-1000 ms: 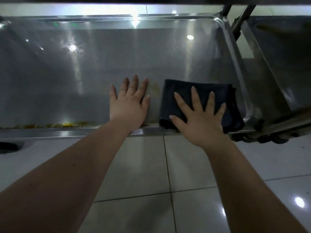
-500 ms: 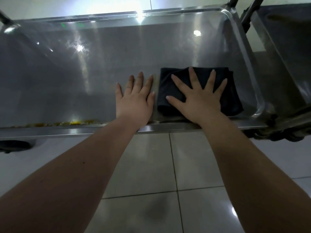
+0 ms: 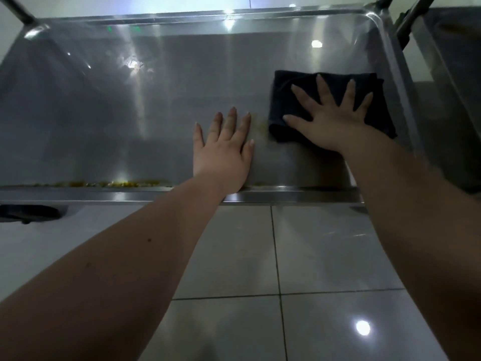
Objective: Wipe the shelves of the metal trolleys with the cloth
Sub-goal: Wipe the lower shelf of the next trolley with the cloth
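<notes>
Toward two o'clock from your left hand (image 3: 222, 155), your right hand (image 3: 330, 123) has pushed the cloth (image 3: 279, 100) away from the near rim of the shelf (image 3: 130, 113). Both palms lie flat with fingers spread, gripping nothing. Yellow residue (image 3: 112, 183) at eight o'clock is unwiped.

Two hands on show: left hand (image 3: 221, 155) mid-frame, right hand (image 3: 330, 121) further right. One cloth (image 3: 289, 87), just the one, upper right. Two shelves: big shelf (image 3: 104, 113) across the top half, second shelf (image 3: 458, 63) at the right edge. Three posts: left post (image 3: 18, 10) upper left, inner post (image 3: 384, 1) and outer post (image 3: 416, 14) upper right. One crumb strip (image 3: 112, 183), left of centre
</notes>
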Tool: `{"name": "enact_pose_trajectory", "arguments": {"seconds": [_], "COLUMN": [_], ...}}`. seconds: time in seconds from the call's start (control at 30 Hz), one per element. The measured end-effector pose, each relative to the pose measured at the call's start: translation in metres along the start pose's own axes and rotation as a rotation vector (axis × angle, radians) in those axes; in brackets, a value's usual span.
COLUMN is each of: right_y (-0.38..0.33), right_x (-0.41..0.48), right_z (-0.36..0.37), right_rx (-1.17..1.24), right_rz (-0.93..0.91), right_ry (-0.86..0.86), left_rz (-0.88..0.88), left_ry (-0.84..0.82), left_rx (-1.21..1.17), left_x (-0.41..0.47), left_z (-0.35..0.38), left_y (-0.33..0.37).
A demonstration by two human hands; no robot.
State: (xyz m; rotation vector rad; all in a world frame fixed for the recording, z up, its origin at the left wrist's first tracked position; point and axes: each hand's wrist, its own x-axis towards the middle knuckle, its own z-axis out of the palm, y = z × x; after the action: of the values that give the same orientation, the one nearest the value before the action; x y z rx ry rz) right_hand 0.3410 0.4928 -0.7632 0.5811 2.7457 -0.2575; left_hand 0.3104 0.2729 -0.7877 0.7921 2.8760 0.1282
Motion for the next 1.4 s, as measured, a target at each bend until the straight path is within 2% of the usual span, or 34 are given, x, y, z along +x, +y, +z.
{"name": "enact_pose_trajectory", "arguments": {"seconds": [0.2, 0.33, 0.4, 0.47, 0.57, 0.8, 0.97, 1.2, 1.4], "right_y": [0.003, 0.0, -0.002, -0.003, -0.003, -0.038, -0.089, -0.11, -0.106], "right_x": [-0.088, -0.096, -0.095, -0.094, -0.094, -0.096, -0.068, 0.045, 0.042], "right_z": [0.04, 0.045, 0.044, 0.045, 0.044, 0.048, 0.05, 0.002, 0.007], "right_rx": [-0.069, -0.078, -0.077, -0.077, -0.077, -0.055, -0.052, 0.004, -0.011], "right_rz": [-0.057, -0.042, -0.039, -0.036, -0.018, -0.043, -0.137, -0.029, -0.053], "right_ry": [-0.018, -0.004, 0.008, 0.019, 0.001, -0.042, 0.033, 0.063, 0.054], "left_rz": [0.001, 0.066, 0.074, 0.068, 0.088, 0.107, 0.114, 0.107, 0.095], "left_ry": [-0.049, -0.109, -0.062, -0.01, -0.061, -0.006, 0.0, 0.017, 0.006], "left_rx": [0.014, -0.092, -0.124, -0.033, 0.116, 0.107, 0.12, 0.079, 0.06], "left_x": [0.001, 0.005, 0.007, 0.006, 0.001, 0.002, 0.003, 0.008, 0.008], "left_z": [-0.002, -0.014, -0.024, -0.027, -0.023, -0.012, -0.009, -0.009, -0.006], "left_y": [0.001, -0.011, -0.032, -0.061, -0.088, -0.089, -0.09, -0.091, -0.093]}}
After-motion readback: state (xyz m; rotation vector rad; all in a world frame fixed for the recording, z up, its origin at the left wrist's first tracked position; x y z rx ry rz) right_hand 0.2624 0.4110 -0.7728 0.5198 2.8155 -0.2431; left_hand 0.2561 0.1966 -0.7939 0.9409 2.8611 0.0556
